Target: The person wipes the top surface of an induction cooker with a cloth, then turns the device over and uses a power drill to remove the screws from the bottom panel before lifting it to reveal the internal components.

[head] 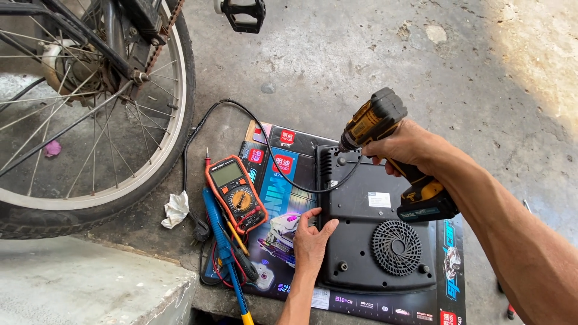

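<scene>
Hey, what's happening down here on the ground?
A person is working on a black flat appliance lying underside-up on a printed cardboard box on the concrete floor. The right hand holds a yellow-and-black cordless drill with its tip at a top corner of the appliance. The left hand presses flat on the appliance's left edge. An orange multimeter with its leads lies to the left, beside a bicycle wheel.

Rough grey concrete floor (337, 54), sunlit patch at upper right, bicycle wheel (90, 108) left, concrete step (90, 283) below
</scene>
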